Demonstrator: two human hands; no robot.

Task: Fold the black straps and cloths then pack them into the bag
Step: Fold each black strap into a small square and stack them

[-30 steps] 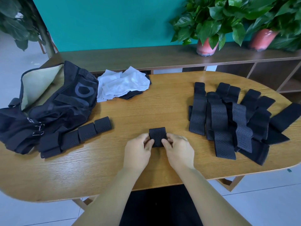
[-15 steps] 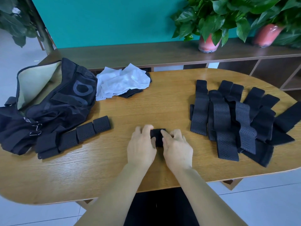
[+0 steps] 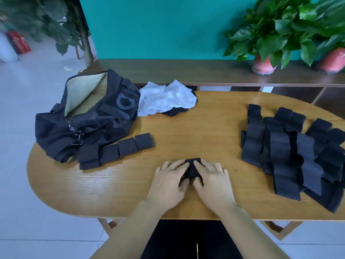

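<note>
A small folded black strap (image 3: 192, 166) lies on the wooden table (image 3: 196, 131) near its front edge. My left hand (image 3: 169, 182) and my right hand (image 3: 211, 181) lie side by side on it, fingers laid flat and pressing it down, so most of it is hidden. A row of folded black straps (image 3: 119, 150) sits to the left, against the open black bag (image 3: 87, 118) with its beige lining showing. A pile of several unfolded black straps (image 3: 291, 154) covers the table's right side.
White cloths (image 3: 166, 99) lie over a black cloth (image 3: 173, 112) at the back of the table beside the bag. Behind stands a low wooden shelf (image 3: 186, 71) with two potted plants in pink pots (image 3: 263, 65).
My hands went from pinching the folded strap at its sides to lying flat over it and pressing it down. The view has shifted a little to the left.
</note>
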